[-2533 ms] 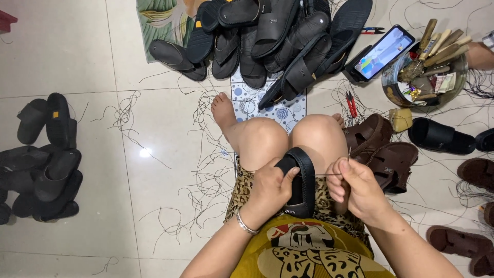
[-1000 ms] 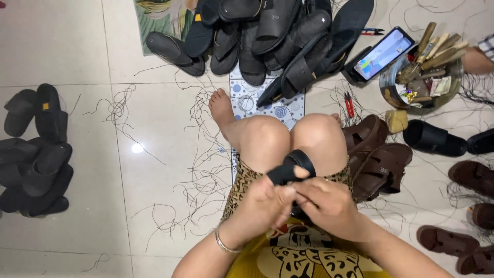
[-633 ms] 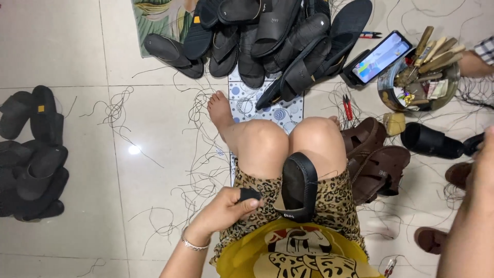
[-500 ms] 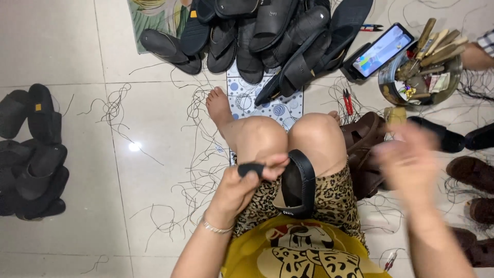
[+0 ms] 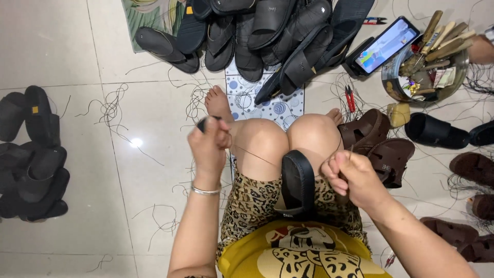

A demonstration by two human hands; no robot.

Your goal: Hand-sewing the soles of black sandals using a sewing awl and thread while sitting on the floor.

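A stitch is being pulled tight — left hand fisted on a dark tool, right hand pinching thread. The sandal sits clamped between the thighs; the next stitch needs steady tension.

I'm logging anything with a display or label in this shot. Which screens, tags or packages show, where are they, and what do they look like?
Phone: lit rectangular screen, black case, propped tilted at top right beside the metal bowl.
Small yellow square tag: on a black sandal at far left.
Packets in the bowl: too small to tell.
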